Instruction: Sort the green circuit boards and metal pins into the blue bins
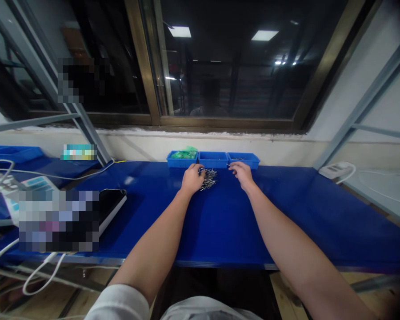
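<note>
A small heap of thin, shiny metal pieces (209, 178), like screws or pins, lies on the blue tabletop. My left hand (192, 179) is at the heap's left edge, fingers curled in against the pieces; whatever is between its fingertips is hidden. To the right of the heap, my right hand (242, 174) is raised just in front of the right blue bin (250, 161). Its thumb and fingers pinch one thin metal piece (228, 165), which points left. The middle blue bin (213, 158) stands behind the gap between my hands.
The left blue bin (173, 164) holds green plastic packets (186, 153). A dark-screened device (112, 200) with white cables lies on the table's left side. A white power strip (336, 169) sits at the right by the metal frame (350, 129). A window (233, 120) rises behind.
</note>
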Tool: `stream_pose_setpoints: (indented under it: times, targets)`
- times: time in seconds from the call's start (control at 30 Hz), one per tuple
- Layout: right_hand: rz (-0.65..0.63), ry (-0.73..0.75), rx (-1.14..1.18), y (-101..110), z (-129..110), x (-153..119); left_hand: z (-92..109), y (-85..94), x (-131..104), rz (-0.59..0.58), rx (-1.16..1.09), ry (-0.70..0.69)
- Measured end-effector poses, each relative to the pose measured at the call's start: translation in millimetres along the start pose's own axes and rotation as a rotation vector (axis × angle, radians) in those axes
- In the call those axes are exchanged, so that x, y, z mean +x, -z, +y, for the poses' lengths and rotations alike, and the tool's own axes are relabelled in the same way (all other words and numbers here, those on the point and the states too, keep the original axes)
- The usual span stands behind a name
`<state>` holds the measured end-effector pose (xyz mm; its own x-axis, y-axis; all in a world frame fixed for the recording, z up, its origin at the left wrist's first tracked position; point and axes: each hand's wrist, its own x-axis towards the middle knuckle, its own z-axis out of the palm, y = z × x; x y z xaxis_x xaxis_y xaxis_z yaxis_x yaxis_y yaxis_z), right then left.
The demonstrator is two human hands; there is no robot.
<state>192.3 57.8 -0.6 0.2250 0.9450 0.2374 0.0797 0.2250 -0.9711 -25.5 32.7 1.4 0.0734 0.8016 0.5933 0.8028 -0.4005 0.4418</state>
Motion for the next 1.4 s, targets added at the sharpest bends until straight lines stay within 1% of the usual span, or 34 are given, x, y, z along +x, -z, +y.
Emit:
stream_pose_setpoints:
  times: [0.1,0.2,0.43,0.53,0.67,0.73,0.77,0.83,0.9,0.93,1.0,1.07,1.1,1.17,1.23,1.27,1.33,1.4]
  targets:
    - [0.069,0.000,-0.014,5.7,1.7,7.0,0.9,-0.4,-0.2,-0.016,0.007,0.008]
    - [0.094,-0.018,-0.036,8.9,0.9,12.6,2.8,0.0,-0.8,-0.037,0.016,0.016]
    - [0.015,-0.047,-0.043,6.3,-2.1,18.0,6.7,0.3,-1.5,-0.068,0.009,0.023]
    - [-0.067,-0.080,-0.144,3.0,-5.4,14.1,7.0,-0.8,-1.7,-0.074,0.009,0.024]
    - [-0.272,-0.110,-0.330,-4.4,-11.7,4.1,6.9,-1.8,-2.5,-0.077,0.009,0.016]
    - [-0.337,-0.098,-0.367,-9.3,-14.6,0.2,6.9,-2.1,-2.9,-0.080,0.005,0.009]
    - [-0.341,-0.090,-0.359,-11.9,-15.9,-0.7,7.0,-2.3,-3.1,-0.082,0.003,0.008]
    - [-0.287,-0.073,-0.275,-16.7,-18.3,-0.3,7.4,-2.8,-3.2,-0.082,0.001,0.006]
    - [-0.209,-0.048,-0.106,-20.2,-20.6,2.2,8.2,-3.3,-3.0,-0.079,0.002,0.005]
    - [-0.195,-0.033,-0.012,-21.2,-21.6,3.7,8.7,-3.5,-2.8,-0.079,0.001,0.004]
    - [-0.250,-0.029,0.122,-21.6,-22.6,6.5,9.5,-3.6,-2.3,-0.083,-0.005,0.003]
    - [-0.343,-0.079,0.131,-20.5,-20.9,8.1,10.0,-3.1,-2.0,-0.097,-0.011,0.003]
    - [-0.362,-0.108,0.092,-19.8,-18.9,8.5,10.3,-2.7,-2.1,-0.105,-0.011,0.006]
    - [-0.325,-0.116,-0.046,-18.7,-12.7,8.3,10.6,-1.8,-3.1,-0.127,0.005,0.017]
    - [-0.260,-0.027,-0.235,-18.7,-5.4,6.3,10.7,-1.2,-5.0,-0.174,0.040,0.009]
    - [-0.251,0.039,-0.337,-19.1,-2.1,4.5,10.7,-1.2,-6.2,-0.209,0.061,-0.005]
    - [-0.301,0.163,-0.524,-21.1,2.4,-0.5,10.2,-1.7,-8.8,-0.288,0.106,-0.032]
    - [-0.371,0.262,-0.672,-24.1,4.1,-6.1,9.3,-3.1,-10.9,-0.366,0.143,-0.029]
